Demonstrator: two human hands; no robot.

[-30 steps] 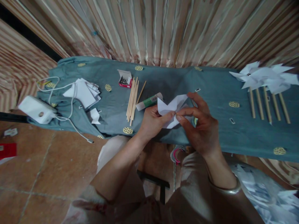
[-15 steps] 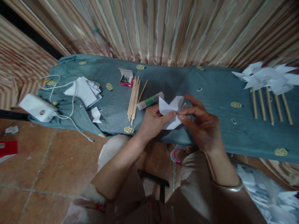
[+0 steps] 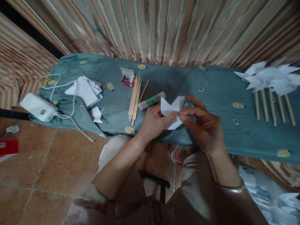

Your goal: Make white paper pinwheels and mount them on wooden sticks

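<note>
A folded white paper pinwheel is between my two hands, above the cloth. My left hand grips its left side, with the thumb pressed near the middle. At the pinwheel's centre, the thumb and index finger of my right hand pinch a small shiny thumbtack, mostly hidden by the fingertips. Just behind my left hand lies a green and white glue stick. Several wooden sticks lie to its left, beside an open small red box of metal tacks.
Finished pinwheels on sticks lie at the right end of the green cloth. To the left are stacked white paper pieces, a folded paper scrap and a white power bank with cables. A plastic bag sits at lower right.
My hands keep the same grip at the pinwheel's centre, with only a tiny shift of the fingers. The whole view has moved very slightly.
</note>
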